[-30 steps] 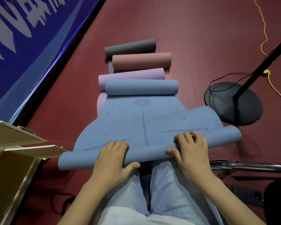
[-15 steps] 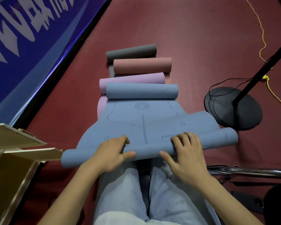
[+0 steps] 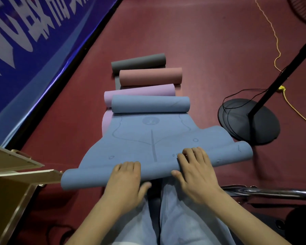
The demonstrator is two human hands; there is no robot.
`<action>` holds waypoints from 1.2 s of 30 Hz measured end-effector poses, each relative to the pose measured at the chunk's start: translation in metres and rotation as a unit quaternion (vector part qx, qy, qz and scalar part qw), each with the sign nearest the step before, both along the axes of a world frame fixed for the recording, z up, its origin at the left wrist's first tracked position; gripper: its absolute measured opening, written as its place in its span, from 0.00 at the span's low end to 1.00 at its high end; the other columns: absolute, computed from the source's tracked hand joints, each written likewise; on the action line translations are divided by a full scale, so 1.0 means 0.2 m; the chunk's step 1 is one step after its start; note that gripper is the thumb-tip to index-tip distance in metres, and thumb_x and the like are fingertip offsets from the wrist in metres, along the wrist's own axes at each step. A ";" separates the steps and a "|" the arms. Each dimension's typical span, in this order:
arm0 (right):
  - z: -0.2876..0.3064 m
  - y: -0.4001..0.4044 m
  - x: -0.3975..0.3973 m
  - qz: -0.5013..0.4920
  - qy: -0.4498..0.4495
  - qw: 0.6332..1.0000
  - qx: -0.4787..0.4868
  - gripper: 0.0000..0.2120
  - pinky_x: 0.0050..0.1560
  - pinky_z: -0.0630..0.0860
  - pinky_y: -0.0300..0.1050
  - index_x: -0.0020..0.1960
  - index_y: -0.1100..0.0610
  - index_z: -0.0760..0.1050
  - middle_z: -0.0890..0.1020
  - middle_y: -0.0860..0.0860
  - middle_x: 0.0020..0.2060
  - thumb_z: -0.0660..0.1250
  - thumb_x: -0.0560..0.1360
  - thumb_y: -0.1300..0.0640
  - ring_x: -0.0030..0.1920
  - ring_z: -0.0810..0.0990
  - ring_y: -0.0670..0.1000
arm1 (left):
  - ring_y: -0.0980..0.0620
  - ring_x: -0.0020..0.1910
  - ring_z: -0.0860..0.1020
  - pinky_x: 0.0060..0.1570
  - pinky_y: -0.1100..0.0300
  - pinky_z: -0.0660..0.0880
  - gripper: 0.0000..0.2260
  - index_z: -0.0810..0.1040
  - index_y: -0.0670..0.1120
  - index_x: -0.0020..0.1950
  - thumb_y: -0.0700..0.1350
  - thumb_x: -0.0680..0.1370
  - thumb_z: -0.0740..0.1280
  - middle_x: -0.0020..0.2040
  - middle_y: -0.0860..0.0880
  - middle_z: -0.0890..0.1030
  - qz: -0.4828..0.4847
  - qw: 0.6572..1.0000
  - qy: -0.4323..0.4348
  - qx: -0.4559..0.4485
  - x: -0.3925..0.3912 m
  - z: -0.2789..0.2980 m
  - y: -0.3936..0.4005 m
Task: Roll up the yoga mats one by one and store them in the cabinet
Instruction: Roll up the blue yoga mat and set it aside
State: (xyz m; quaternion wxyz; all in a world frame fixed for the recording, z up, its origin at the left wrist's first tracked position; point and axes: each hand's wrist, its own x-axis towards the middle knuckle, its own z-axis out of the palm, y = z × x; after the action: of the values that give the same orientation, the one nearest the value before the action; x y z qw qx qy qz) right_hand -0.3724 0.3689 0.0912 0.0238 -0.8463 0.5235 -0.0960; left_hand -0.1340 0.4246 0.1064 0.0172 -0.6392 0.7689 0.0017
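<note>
Pale wood at far left: cabinet [image 3: 9,175], its doors swung open toward the floor, one edge just beside the left end of the near roll. Above it, blue banner [image 3: 30,43] with white lettering, slanting along the edge of the maroon floor [image 3: 193,32]. At centre, blue yoga mat [image 3: 148,144], partly rolled at both ends: near roll lying across the lap, flat middle stretch printed with faint lines, far roll resting on the floor. Left hand [image 3: 125,181] laid palm-down on the near roll, fingers [image 3: 129,167] close together and curled over its top, thumb tucked under the near side. Behind the far blue roll, stacked away in a row: lilac mat [image 3: 140,93], pink mat [image 3: 150,76], grey mat [image 3: 138,61], each with a rolled end. Right hand [image 3: 196,172] likewise pressed onto the near roll, fingers [image 3: 193,152] slightly fanned, thumb out to the left along the roll. Further right, black stand base [image 3: 251,124] with a slanted pole and looped black cable, yellow cord [image 3: 276,55] trailing across the floor, and a chrome tube [image 3: 272,191] near the right knee.
</note>
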 end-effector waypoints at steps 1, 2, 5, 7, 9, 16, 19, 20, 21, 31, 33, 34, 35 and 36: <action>0.01 -0.01 0.01 0.002 0.010 1.000 -0.001 0.19 0.64 0.65 0.55 0.51 0.55 0.74 0.74 0.52 0.50 0.58 0.75 0.40 0.51 0.71 0.58 | 0.40 0.49 0.80 0.51 0.46 0.78 0.30 0.78 0.42 0.55 0.66 0.67 0.70 0.47 0.43 0.81 0.020 0.999 -0.026 0.030 -0.01 -0.04 0.02; 0.02 -0.01 0.01 0.003 0.018 1.000 0.001 0.18 0.62 0.65 0.55 0.50 0.55 0.74 0.75 0.52 0.49 0.58 0.75 0.40 0.50 0.71 0.58 | 0.37 0.53 0.78 0.56 0.43 0.77 0.38 0.78 0.39 0.59 0.67 0.62 0.75 0.51 0.41 0.80 0.038 0.997 -0.044 0.044 -0.03 -0.07 0.03; 0.03 -0.03 0.03 -0.001 0.031 0.999 0.015 0.18 0.60 0.66 0.54 0.49 0.55 0.75 0.75 0.52 0.47 0.58 0.75 0.40 0.48 0.72 0.58 | 0.39 0.45 0.75 0.51 0.44 0.74 0.42 0.77 0.38 0.55 0.66 0.54 0.81 0.46 0.41 0.76 0.069 0.996 -0.052 0.015 -0.08 -0.10 0.02; 0.03 -0.03 0.03 -0.002 0.009 0.999 0.032 0.20 0.63 0.68 0.56 0.51 0.56 0.75 0.75 0.52 0.46 0.58 0.75 0.40 0.48 0.73 0.58 | 0.42 0.39 0.73 0.44 0.46 0.72 0.39 0.76 0.41 0.49 0.65 0.51 0.83 0.41 0.44 0.74 0.066 0.997 -0.040 -0.001 -0.08 -0.10 -0.02; 0.04 -0.03 0.04 0.004 -0.010 0.998 0.055 0.27 0.69 0.68 0.58 0.57 0.59 0.75 0.77 0.52 0.46 0.60 0.73 0.36 0.49 0.75 0.58 | 0.43 0.35 0.74 0.40 0.49 0.72 0.38 0.76 0.43 0.47 0.64 0.48 0.84 0.38 0.46 0.74 0.056 0.998 -0.029 -0.003 -0.05 -0.10 -0.06; 0.05 -0.05 0.13 0.027 0.048 0.997 0.055 0.20 0.62 0.71 0.56 0.48 0.56 0.70 0.75 0.54 0.44 0.68 0.65 0.44 0.47 0.72 0.59 | 0.44 0.26 0.75 0.32 0.57 0.62 0.29 0.68 0.49 0.37 0.43 0.44 0.81 0.28 0.50 0.73 0.053 0.997 -0.049 0.035 0.01 -0.07 -0.19; 0.03 -0.06 0.16 0.000 0.071 0.996 0.053 0.17 0.53 0.72 0.55 0.46 0.57 0.69 0.73 0.55 0.42 0.70 0.62 0.51 0.44 0.71 0.59 | 0.43 0.38 0.79 0.39 0.55 0.62 0.19 0.64 0.49 0.42 0.41 0.61 0.73 0.37 0.49 0.78 0.058 0.996 -0.039 0.048 0.00 -0.02 -0.22; 0.03 -0.06 0.16 -0.007 0.069 0.996 0.053 0.17 0.51 0.72 0.54 0.46 0.57 0.70 0.73 0.54 0.41 0.71 0.62 0.52 0.43 0.71 0.59 | 0.43 0.42 0.79 0.41 0.54 0.63 0.16 0.64 0.49 0.44 0.41 0.65 0.70 0.41 0.49 0.79 0.055 0.997 -0.030 0.047 0.01 -0.02 -0.22; 0.03 -0.06 0.15 -0.011 0.069 0.996 0.052 0.18 0.49 0.72 0.53 0.46 0.57 0.70 0.73 0.54 0.40 0.72 0.61 0.52 0.42 0.72 0.58 | 0.43 0.45 0.78 0.42 0.53 0.62 0.14 0.65 0.49 0.45 0.42 0.67 0.68 0.43 0.49 0.79 0.048 0.997 -0.015 0.051 0.02 0.00 -0.22; 0.03 0.19 0.11 0.004 0.068 0.996 0.050 0.23 0.46 0.72 0.54 0.46 0.57 0.72 0.73 0.55 0.40 0.75 0.55 0.53 0.41 0.72 0.59 | 0.48 0.30 0.76 0.33 0.57 0.60 0.30 0.59 0.52 0.39 0.45 0.50 0.77 0.31 0.52 0.74 -0.035 0.998 -0.032 0.035 0.00 -0.03 0.03; 0.04 0.14 0.15 -0.009 0.086 0.994 0.065 0.24 0.44 0.71 0.54 0.44 0.56 0.71 0.74 0.56 0.40 0.76 0.51 0.54 0.43 0.74 0.60 | 0.45 0.43 0.80 0.39 0.55 0.62 0.22 0.62 0.53 0.44 0.46 0.62 0.74 0.42 0.51 0.80 -0.012 0.999 -0.012 0.051 0.00 -0.01 -0.01; 0.05 0.10 0.17 -0.010 0.094 0.993 0.071 0.26 0.44 0.71 0.54 0.43 0.56 0.72 0.74 0.56 0.42 0.77 0.49 0.54 0.46 0.75 0.61 | 0.44 0.50 0.80 0.42 0.54 0.62 0.17 0.64 0.53 0.47 0.45 0.67 0.71 0.48 0.50 0.80 -0.001 0.998 -0.016 0.067 0.00 0.00 -0.03; 0.05 0.07 0.18 -0.006 0.102 0.992 0.074 0.28 0.42 0.72 0.53 0.43 0.56 0.72 0.74 0.57 0.43 0.78 0.46 0.55 0.47 0.75 0.62 | 0.44 0.54 0.78 0.44 0.54 0.64 0.14 0.66 0.52 0.48 0.45 0.69 0.69 0.52 0.50 0.80 0.004 0.996 -0.019 0.089 0.01 0.00 -0.05; 0.06 0.05 0.18 -0.001 0.109 0.991 0.080 0.29 0.40 0.71 0.52 0.42 0.56 0.72 0.74 0.57 0.43 0.78 0.43 0.56 0.46 0.75 0.61 | 0.44 0.57 0.77 0.46 0.53 0.66 0.13 0.69 0.52 0.49 0.45 0.69 0.70 0.54 0.49 0.79 0.002 0.995 -0.011 0.099 0.01 0.01 -0.07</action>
State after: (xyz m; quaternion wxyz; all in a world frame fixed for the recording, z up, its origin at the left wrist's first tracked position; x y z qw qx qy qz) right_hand -0.3371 0.3788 0.1023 0.0341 -0.8468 0.5294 0.0385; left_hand -0.1315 0.4106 0.1087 0.0886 -0.6356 0.7637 0.0706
